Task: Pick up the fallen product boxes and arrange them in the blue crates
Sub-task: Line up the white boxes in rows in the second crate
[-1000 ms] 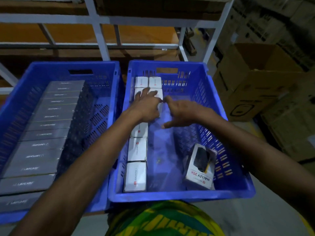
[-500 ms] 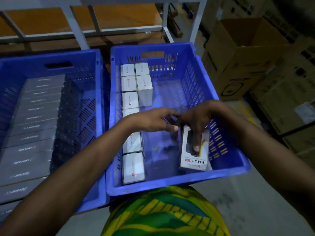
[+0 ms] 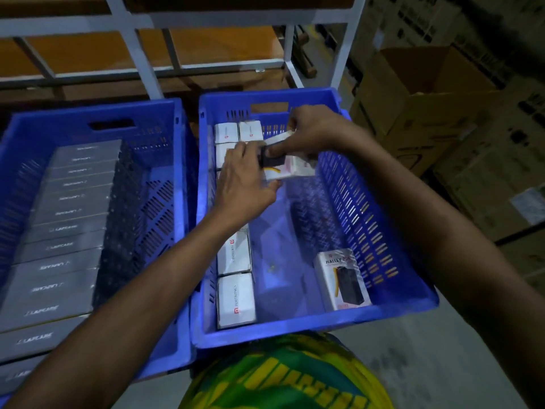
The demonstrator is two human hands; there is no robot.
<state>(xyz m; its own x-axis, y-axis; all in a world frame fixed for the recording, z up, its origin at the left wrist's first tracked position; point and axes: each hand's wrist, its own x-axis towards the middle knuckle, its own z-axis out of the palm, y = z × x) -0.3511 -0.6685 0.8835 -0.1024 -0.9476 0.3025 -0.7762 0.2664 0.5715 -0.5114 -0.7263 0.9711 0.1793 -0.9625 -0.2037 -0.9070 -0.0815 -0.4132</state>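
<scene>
**A:** What changed?

**B:** Half a second ago the right hand (image 3: 312, 134) lay on a Halley box in the near right corner of the right crate (image 3: 309, 332). Now the held box (image 3: 290, 168) is up over that crate's far half. The right hand grips it from above, and the left hand (image 3: 241, 178) cups its end, thumb beneath.

**A:** Meaning?

**B:** Picked up but not yet placed. I'd guess it joins the rows along that crate's left wall.

**A:** Counts?

**B:** Two crates, with the left crate (image 3: 88, 113) just left of the right crate. Two Halley boxes, one held and the second box (image 3: 342, 278) lying in the near right corner. Five white boxes (image 3: 236, 299) show, with more likely hidden under the arm. There are roughly thirteen grey boxes (image 3: 59, 246), too blurred to be sure.
</scene>
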